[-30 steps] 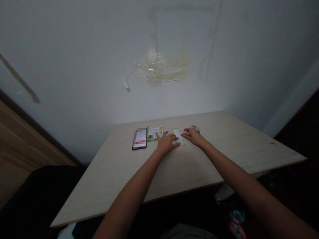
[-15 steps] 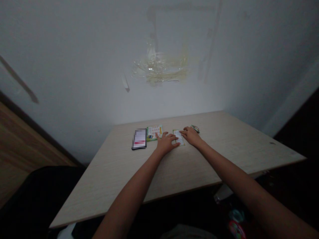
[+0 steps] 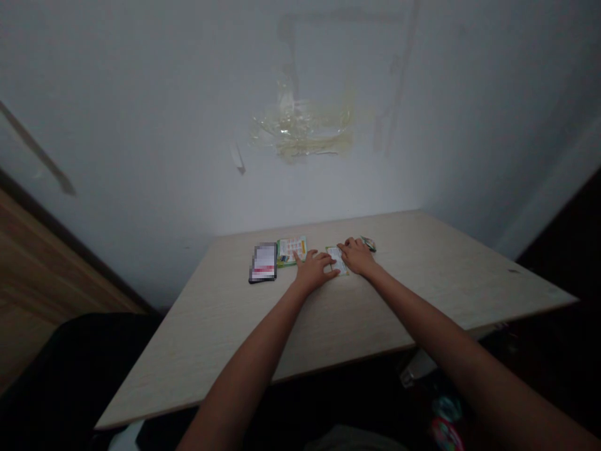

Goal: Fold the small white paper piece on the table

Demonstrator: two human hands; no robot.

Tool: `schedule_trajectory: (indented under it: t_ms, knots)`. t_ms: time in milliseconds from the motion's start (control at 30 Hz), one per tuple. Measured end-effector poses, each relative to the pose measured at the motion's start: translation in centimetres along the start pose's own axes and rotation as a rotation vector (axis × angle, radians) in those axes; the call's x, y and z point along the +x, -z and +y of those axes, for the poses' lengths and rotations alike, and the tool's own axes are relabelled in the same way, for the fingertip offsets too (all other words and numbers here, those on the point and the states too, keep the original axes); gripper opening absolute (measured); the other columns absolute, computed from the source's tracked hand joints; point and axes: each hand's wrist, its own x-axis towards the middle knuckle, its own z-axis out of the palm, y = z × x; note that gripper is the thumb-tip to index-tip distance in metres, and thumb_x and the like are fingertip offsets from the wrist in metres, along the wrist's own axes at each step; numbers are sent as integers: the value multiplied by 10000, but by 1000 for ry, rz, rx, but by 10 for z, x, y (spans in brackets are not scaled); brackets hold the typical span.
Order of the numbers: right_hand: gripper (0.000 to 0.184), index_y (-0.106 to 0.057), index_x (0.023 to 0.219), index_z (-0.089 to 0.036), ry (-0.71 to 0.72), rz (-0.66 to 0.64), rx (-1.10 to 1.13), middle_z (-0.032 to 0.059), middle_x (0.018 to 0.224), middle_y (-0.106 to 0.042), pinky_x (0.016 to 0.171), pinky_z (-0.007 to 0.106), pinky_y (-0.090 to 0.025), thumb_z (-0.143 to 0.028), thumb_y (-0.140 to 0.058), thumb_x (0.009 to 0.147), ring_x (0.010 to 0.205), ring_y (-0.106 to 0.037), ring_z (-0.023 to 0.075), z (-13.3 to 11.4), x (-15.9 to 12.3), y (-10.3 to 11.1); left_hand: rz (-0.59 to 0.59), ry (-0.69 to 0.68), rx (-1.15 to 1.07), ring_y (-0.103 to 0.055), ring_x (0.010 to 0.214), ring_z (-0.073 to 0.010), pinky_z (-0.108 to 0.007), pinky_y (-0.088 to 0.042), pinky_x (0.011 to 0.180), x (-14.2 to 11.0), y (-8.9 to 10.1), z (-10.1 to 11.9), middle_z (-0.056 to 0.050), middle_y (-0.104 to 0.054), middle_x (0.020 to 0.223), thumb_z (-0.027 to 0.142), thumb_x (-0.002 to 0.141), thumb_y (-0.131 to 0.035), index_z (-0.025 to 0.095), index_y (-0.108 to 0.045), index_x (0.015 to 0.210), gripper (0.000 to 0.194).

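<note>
On the table lies a small printed card (image 3: 337, 262), pale with a yellow-green edge. My left hand (image 3: 313, 268) rests with fingers spread, its thumb and fingertips at the card's left side. One outer finger of that hand reaches onto a larger green-and-white printed sheet (image 3: 287, 248). From the right, my right hand (image 3: 355, 255) touches the card's upper right edge with its fingertips; its other fingers are bent and partly hidden. Just behind the right hand is a small dark green packet-like item (image 3: 369, 243), partly covered.
A phone (image 3: 263, 263) with a blurred screen lies left of the printed sheet. The pale wooden table (image 3: 225, 338) meets a wall (image 3: 188, 125) at the back, which carries peeling clear tape (image 3: 305, 128). A dark object (image 3: 79, 369) stands at the left.
My right hand has moved slightly left and its fingertips have shifted up along the card's right edge. My left hand, the phone and the printed sheet have stayed in place.
</note>
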Motion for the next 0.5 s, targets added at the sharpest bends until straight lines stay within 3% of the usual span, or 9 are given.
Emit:
schedule_trajectory:
  t_ms: [267, 500]
  knots:
    - [400, -615, 1343, -269, 24, 85, 98, 123, 1292, -567, 1011, 433, -356, -322, -440, 987, 1167, -482, 303, 7, 0, -8, -31, -4, -9, -312, 1420, -367, -847, 46, 1040, -1, 0, 0, 48, -528, 1480, 655, 907, -484, 429, -606, 1264, 439]
    - [238, -776, 1055, -209, 130, 175, 450, 101, 1106, -661, 993, 359, -424, -268, -610, 894, 1066, -579, 232, 22, 1, -21, -67, -16, 29, -332, 1399, -370, -832, 117, 1030, -8, 17, -9, 13, -586, 1419, 664, 870, -543, 414, -619, 1254, 465]
